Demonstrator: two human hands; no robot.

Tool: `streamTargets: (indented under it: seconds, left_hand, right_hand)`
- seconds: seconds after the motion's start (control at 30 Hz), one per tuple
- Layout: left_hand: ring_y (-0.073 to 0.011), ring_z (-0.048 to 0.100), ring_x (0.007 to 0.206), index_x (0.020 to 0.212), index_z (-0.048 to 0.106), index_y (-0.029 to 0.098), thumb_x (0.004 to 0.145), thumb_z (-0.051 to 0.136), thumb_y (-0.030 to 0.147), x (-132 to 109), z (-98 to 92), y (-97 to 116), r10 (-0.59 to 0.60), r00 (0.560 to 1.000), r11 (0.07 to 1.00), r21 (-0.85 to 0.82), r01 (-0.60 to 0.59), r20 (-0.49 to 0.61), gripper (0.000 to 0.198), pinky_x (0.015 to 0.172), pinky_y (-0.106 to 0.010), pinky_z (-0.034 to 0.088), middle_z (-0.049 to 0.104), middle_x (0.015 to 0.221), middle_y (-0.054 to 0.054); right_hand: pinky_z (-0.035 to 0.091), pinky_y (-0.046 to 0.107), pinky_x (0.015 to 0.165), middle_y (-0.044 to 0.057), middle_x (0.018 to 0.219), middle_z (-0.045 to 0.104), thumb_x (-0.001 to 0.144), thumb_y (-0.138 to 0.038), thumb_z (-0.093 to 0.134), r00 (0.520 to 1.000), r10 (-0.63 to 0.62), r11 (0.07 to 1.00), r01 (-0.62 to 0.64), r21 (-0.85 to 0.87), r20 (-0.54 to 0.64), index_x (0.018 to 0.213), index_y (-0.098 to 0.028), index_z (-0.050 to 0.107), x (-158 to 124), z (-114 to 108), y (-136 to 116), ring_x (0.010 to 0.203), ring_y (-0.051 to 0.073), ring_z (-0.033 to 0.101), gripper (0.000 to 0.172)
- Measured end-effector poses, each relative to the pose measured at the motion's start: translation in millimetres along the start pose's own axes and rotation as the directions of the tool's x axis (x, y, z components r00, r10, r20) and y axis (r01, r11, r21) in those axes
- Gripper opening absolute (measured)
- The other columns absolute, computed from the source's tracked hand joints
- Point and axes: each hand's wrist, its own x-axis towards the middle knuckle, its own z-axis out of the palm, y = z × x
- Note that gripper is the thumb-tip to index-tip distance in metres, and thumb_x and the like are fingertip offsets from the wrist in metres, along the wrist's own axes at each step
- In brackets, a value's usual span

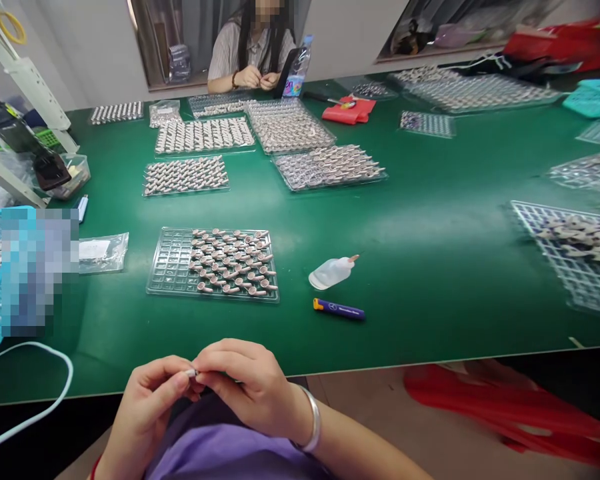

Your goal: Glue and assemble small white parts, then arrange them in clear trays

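White part (192,373) near green table (430,280); pale wall (97,57) beyond.

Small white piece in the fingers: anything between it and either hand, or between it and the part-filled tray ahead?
Nothing visible. Left hand and right hand meet at the small white piece; only green tabletop shows between them and the part-filled tray. The squeeze bottle and blue stick lie right of the tray.
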Motion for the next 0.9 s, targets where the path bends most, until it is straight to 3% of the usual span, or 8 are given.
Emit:
streamTargets:
  seconds: [0.9]
  left_hand:
    - [-0.0135, 0.06, 0.063, 0.07, 0.078, 0.016, 0.067, 0.081, 0.037, 2.0, 2.5, -0.3, -0.002, 1.0, 1.0, -0.014, 0.002, -0.003, 0.021, 0.06, -0.021, 0.051, 0.071, 0.068, -0.005]
  right_hand:
    - [0.059, 0.024, 0.071, 0.006, 0.083, 0.072, 0.096, -0.014, 0.053, 0.999, 0.026, 0.999, -0.025, 0.021, -0.042, 0.103, -0.018, 0.067, 0.1, 2.1, 1.3, 0.076, 0.014, 0.069, 0.016]
